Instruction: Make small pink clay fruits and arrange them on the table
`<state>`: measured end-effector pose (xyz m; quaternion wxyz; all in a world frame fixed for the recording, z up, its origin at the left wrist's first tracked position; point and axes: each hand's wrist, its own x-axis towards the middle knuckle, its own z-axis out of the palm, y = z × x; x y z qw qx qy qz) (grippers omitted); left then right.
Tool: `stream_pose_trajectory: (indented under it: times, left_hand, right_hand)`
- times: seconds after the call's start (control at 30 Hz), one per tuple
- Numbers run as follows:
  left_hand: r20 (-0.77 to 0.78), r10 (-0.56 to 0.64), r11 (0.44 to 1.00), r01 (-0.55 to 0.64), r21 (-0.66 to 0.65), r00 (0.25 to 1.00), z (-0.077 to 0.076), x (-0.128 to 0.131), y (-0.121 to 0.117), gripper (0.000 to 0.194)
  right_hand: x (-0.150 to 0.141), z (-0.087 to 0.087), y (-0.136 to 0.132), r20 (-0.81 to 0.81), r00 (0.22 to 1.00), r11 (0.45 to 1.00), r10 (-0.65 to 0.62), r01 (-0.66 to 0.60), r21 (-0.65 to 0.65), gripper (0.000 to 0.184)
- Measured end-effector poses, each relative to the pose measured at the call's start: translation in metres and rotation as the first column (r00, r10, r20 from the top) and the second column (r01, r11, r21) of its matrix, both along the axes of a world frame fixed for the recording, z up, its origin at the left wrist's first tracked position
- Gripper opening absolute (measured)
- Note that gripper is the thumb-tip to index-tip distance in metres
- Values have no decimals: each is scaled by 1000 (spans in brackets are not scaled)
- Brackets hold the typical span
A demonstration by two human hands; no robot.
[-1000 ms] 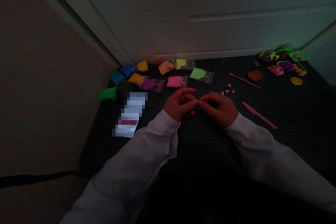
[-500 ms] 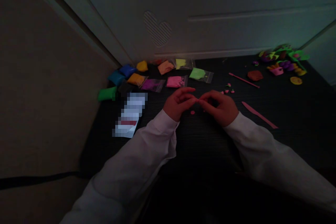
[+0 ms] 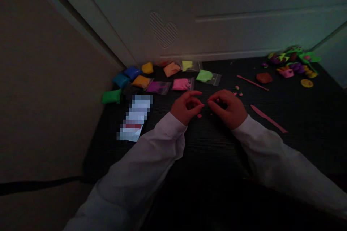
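Observation:
In dim light my left hand [image 3: 185, 107] and my right hand [image 3: 227, 107] rest close together on a dark mat [image 3: 206, 144], fingers curled in pinches, the fingertips a small gap apart. What each pinch holds is too small and dark to name. A tiny pink clay bit [image 3: 199, 116] lies on the mat just below the left fingertips. Both arms wear white sleeves.
Small bags of coloured clay [image 3: 162, 77] lie behind the hands along a white door. A pink clay knife [image 3: 267, 118] lies to the right, a thin pink stick [image 3: 252, 82] beyond it, and several clay figures [image 3: 294, 65] sit at the far right. A white packet [image 3: 134, 117] lies left.
The fingertips of both hands were touching over a small pink piece; now they have drawn slightly apart. The arms stay where they were.

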<state>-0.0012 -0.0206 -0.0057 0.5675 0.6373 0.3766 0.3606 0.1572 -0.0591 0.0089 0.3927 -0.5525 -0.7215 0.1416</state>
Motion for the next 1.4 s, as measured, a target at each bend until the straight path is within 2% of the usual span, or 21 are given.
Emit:
stream_pose_trajectory:
  times: [0.07, 0.13, 0.2, 0.27, 0.47, 0.57, 0.67, 0.73, 0.83, 1.0, 1.3, 1.4]
  left_hand:
    - [-188, 4, 986, 27, 164, 982, -2, -2, 2, 40]
    - [-367, 26, 944, 98, 316, 930, -4, -3, 4, 38]
    - [-480, 51, 898, 171, 406, 876, -5, -4, 5, 37]
    - [-529, 77, 869, 204, 452, 845, -5, -4, 5, 37]
    - [-526, 138, 834, 188, 518, 839, -5, -5, 7, 33]
    - [-485, 175, 793, 169, 585, 857, -5, -8, 8, 29]
    - [-452, 210, 749, 155, 644, 867, -4, -12, 9, 34]
    - [-452, 206, 740, 164, 652, 868, -3, -14, 9, 38]
    - [-484, 153, 726, 235, 647, 861, -2, -14, 9, 41]
    - [-585, 106, 675, 373, 636, 804, -4, -14, 12, 41]
    - [-692, 200, 542, 510, 668, 694, 1, -16, 7, 31]
    - [-691, 213, 489, 537, 688, 691, 1, -21, 5, 30]
  right_hand:
    - [2, 0, 1, -12, 999, 999, -48, 48, 18, 10]
    - [4, 0, 2, -17, 996, 996, -87, 88, 18, 10]
    - [4, -1, 3, -21, 994, 994, -109, 109, 14, 10]
    - [4, -3, 3, -25, 993, 993, -114, 115, 12, 10]
    - [4, -3, 3, -32, 993, 993, -114, 113, -14, 11]
    - [4, -3, 3, -17, 994, 994, -111, 111, -11, 13]
    - [5, -5, 2, 62, 996, 998, -69, 68, 8, 18]
    - [4, -7, 1, 162, 987, 1000, -23, 22, 5, 20]
    - [4, -9, -1, 259, 966, 1000, 19, -14, -20, 20]
    - [4, -10, 0, 213, 976, 999, -34, 36, -3, 19]
    - [7, -8, 1, 161, 983, 996, -92, 88, 31, 18]
    - [7, -7, 1, 141, 985, 995, -98, 93, 39, 18]
